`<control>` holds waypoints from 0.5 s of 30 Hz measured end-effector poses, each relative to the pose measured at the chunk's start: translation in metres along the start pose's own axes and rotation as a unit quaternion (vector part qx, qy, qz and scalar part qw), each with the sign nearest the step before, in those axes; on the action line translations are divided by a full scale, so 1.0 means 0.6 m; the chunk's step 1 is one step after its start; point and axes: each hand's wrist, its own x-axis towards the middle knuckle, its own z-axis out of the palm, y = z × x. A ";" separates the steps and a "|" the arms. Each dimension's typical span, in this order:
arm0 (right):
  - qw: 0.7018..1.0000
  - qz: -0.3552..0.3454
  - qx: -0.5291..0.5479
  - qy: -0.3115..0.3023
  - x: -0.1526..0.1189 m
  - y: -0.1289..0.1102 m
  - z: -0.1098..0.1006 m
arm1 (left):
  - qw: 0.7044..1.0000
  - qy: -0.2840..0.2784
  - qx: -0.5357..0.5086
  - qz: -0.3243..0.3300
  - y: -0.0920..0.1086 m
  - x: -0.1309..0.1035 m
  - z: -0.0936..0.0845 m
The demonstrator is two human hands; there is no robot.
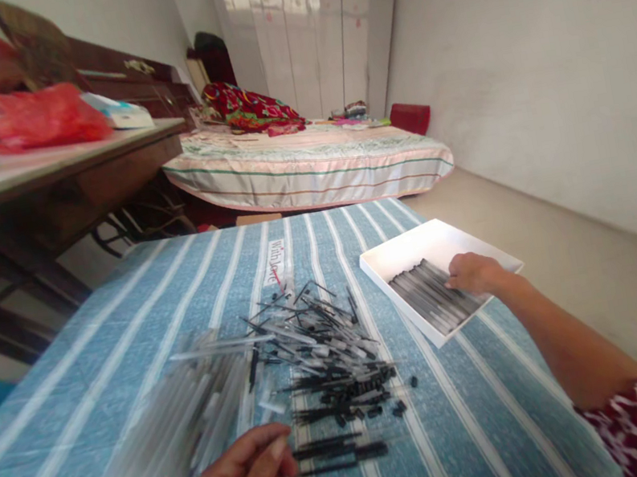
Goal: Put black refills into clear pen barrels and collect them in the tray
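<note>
My right hand [474,275] is inside a white shallow box [437,239], its fingers closed over the right end of a row of clear pens with dark refills [429,297]. Whether it grips one of them is hidden. My left hand [245,475] is above the table's near side, thumb and index finger brought together; anything between them is too small to make out. Just right of its fingertips lie a few black pen refills [335,447]. Beyond them spreads a heap of refills and small black pen parts [329,342]. Clear pen barrels [189,415] lie in a pile to the left.
A blue striped cloth [114,370] covers the table. A paper label reading "With love" [274,262] lies behind the heap. Small black caps [399,408] are scattered to its right. A side table [114,150] with a red plastic bag [29,116] stands left, a bed [306,163] beyond.
</note>
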 end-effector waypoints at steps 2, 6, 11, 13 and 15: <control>1.000 0.004 0.001 0.004 -0.001 0.001 0.003 | 1.000 0.002 0.001 0.007 0.002 -0.002 -0.003; 1.000 0.014 0.000 0.022 -0.002 0.005 0.007 | 0.999 -0.002 0.023 0.040 -0.004 0.007 -0.016; 0.998 -0.021 0.011 0.051 -0.032 -0.001 0.016 | 0.990 0.089 0.037 0.107 -0.005 0.017 -0.045; 0.989 -0.065 0.078 0.108 -0.056 -0.020 0.029 | 0.977 0.157 0.034 0.137 0.000 0.015 -0.055; 0.958 -0.132 0.192 0.168 -0.088 -0.055 0.045 | 0.967 0.198 0.063 0.147 0.003 0.013 -0.064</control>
